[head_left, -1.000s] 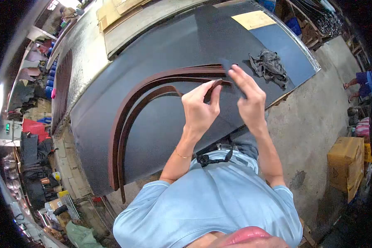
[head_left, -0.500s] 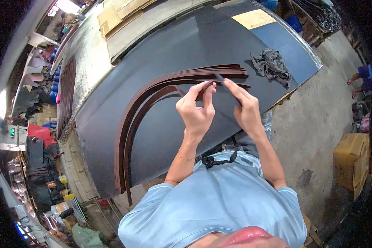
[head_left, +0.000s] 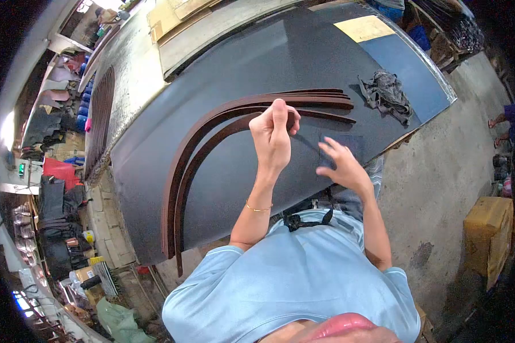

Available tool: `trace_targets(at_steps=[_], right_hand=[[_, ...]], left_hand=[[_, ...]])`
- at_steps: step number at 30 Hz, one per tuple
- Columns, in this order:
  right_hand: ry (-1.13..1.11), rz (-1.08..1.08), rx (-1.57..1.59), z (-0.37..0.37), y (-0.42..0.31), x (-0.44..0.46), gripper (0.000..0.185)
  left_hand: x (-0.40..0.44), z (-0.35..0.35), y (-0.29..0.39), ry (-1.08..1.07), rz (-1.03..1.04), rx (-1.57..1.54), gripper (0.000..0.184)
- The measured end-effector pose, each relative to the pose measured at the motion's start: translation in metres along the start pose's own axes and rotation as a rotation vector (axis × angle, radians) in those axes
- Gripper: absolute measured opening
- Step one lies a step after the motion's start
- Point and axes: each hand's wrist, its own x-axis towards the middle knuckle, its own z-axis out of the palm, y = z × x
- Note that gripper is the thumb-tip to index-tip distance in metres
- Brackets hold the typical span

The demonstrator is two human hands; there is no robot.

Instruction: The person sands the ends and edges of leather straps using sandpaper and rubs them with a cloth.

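Observation:
My left hand (head_left: 273, 136) is closed with the thumb uppermost, over a long brown strip (head_left: 214, 140) that looks like leather and curves across the dark tabletop. The fingers hide the part of the strip they grip. Just beyond, a stack of similar brown strips (head_left: 223, 106) bends the same way. Off to the right, my right hand (head_left: 344, 166) hovers near the table's front edge with fingers spread and nothing visible in them. A faint darker square patch (head_left: 353, 146) shows beside its fingers; I cannot tell what it is.
A crumpled grey cloth (head_left: 386, 96) lies on the right of the dark table (head_left: 234, 188). Farther back is a second surface with cardboard (head_left: 180, 17) and more curved strips (head_left: 100, 117). A cardboard box (head_left: 489, 234) stands on the floor at right.
My right hand has drawn back toward me and opened; the dark flat tool it held no longer shows. My left hand has turned thumb-up, and its strip end is no longer raised in a pinch.

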Motion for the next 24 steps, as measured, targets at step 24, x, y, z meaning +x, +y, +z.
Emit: trace_targets(at_steps=[24], right_hand=[[0.700, -0.349, 0.613, -0.061, -0.096, 0.052, 0.010]], left_hand=[[0.004, -0.015, 0.016, -0.393, 0.237, 0.212, 0.035]])
